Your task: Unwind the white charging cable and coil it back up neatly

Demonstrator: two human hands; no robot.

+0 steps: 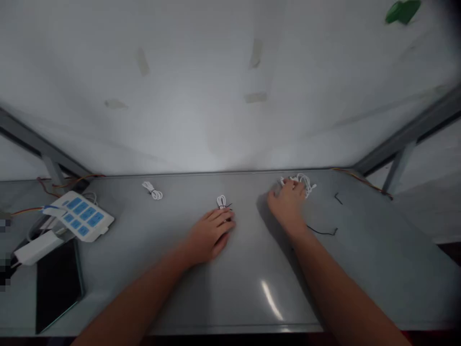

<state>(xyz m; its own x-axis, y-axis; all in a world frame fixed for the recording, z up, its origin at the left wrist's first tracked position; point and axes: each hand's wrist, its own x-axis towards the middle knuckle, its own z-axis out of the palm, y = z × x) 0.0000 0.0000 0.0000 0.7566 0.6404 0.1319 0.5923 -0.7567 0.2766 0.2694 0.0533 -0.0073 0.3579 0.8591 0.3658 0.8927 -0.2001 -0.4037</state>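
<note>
My left hand (211,235) rests near the middle of the grey table, its fingers curled over a coiled white cable (221,201). A thin dark tie shows around this coil, whose lower part is hidden under the fingers. Farther back on the right, my right hand (288,202) reaches palm down over a loose, tangled white cable (305,184). Its fingertips touch the cable while the thumb stands apart to the left. Another coiled white cable (152,191), also bound with a dark tie, lies at the back left, away from both hands.
Black ties lie on the right: a longer one (322,233) beside my right forearm, a shorter one (338,198) farther back. On the left are a white power strip (99,231) with blue sockets, a white adapter (38,247) and a dark flat panel (57,283). A pale wall (201,96) rises behind.
</note>
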